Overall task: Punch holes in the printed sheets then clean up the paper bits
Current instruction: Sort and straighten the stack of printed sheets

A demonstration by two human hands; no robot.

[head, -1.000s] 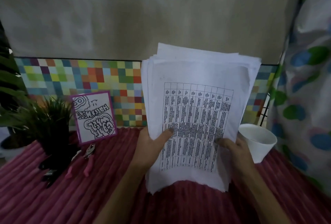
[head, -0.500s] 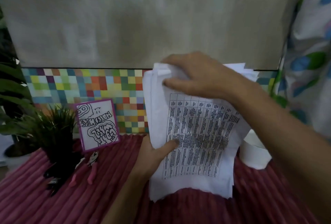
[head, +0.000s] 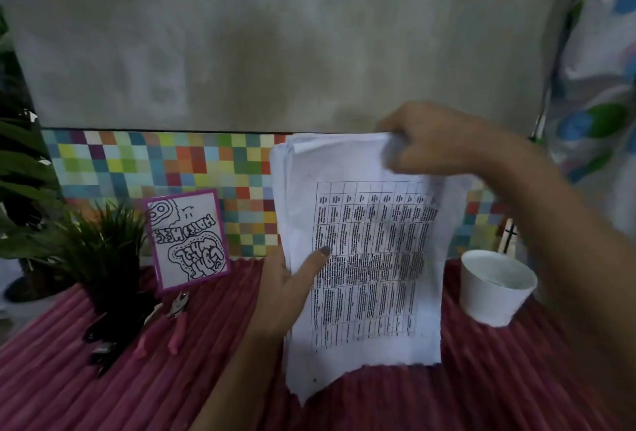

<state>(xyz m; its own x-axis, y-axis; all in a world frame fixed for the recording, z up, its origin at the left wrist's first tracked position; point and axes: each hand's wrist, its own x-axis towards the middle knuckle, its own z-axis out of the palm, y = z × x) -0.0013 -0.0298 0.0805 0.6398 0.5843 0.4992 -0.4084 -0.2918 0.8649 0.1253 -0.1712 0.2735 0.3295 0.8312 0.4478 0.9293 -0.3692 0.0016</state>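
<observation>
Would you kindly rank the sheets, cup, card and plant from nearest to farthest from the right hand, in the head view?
1. Sheets: pinched at the top by the right hand.
2. Cup: lower right.
3. Card: on the left.
4. Plant: far left.

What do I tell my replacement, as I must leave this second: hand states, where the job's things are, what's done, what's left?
Left hand: grips the printed sheets at their left edge, thumb on the front page.
Right hand: pinches the stack's top edge; blurred.
The stack is held upright over the red cloth.
The pink-handled tool, likely the punch, lies on the cloth left of the stack, untouched.
The white cup stands to the right of the stack.
Done: no holes show in the sheets.
Left: punching, then collecting the bits.
</observation>
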